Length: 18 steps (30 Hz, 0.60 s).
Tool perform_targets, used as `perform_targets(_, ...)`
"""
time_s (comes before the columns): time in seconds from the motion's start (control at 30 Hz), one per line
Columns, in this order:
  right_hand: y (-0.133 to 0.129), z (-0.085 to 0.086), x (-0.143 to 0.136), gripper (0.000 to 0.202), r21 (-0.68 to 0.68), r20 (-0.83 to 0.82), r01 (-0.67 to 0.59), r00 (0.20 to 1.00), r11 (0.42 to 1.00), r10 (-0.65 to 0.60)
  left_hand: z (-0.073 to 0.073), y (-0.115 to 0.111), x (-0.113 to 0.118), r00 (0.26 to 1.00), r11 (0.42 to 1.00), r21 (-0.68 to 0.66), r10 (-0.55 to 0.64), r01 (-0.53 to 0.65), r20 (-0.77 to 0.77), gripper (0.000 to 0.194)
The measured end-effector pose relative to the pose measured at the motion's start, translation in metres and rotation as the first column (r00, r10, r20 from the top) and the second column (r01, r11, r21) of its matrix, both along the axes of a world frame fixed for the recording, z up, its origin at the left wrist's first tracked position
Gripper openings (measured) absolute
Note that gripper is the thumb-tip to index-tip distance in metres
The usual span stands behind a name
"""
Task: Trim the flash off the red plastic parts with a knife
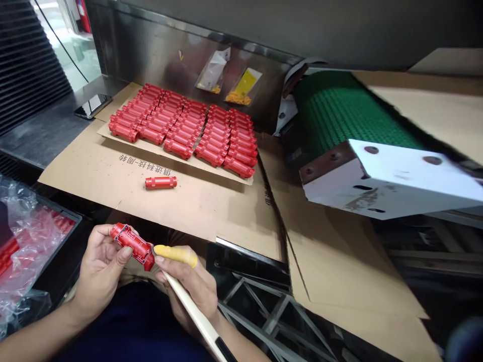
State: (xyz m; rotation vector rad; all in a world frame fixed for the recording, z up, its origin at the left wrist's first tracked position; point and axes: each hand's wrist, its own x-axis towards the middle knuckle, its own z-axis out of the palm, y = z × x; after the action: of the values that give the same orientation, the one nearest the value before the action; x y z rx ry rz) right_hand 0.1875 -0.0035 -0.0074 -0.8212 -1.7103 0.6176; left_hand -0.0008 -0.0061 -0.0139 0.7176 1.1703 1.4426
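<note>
My left hand (100, 269) holds a red plastic part (133, 244) by its upper end, with the thumb on its side. My right hand (192, 281), with a yellow cover on the index finger, grips a long cream-coloured tool (192, 309). The tool's tip is at the lower end of the red part; its exact shape is hidden by the fingers. Beyond my hands, a single red part (161, 182) lies on the cardboard (94, 168). Farther back, several rows of similar red parts (184, 128) rest on a cardboard sheet.
Two small plastic bags (244, 86) hang on the metal wall behind the red rows. A phone (93, 105) lies at the back left. To the right stands a green conveyor belt (347, 110) with a white end frame (392, 181). A bin (66, 236) with plastic film sits at the lower left.
</note>
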Motion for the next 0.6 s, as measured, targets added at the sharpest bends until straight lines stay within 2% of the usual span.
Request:
perform_targets(0.17,0.001,0.002,0.001,0.035,0.024,0.034,-0.033,0.999,0.999,0.032,0.002,0.000,0.002,0.999,0.999,0.037,-0.011,0.013,-0.046,0.031)
perform_targets(0.33,-0.002,0.002,0.003,0.033,-0.006,-0.019,-0.022,1.000,1.000,0.022,0.004,-0.001,0.001,0.999,0.999,0.034,-0.009,0.010,-0.048,0.030)
perform_targets(0.6,0.008,0.004,-0.009,0.028,0.006,-0.017,-0.028,0.999,1.000,0.028,0.006,-0.006,0.004,0.988,0.990,-0.012,-0.139,0.138,-0.067,0.023)
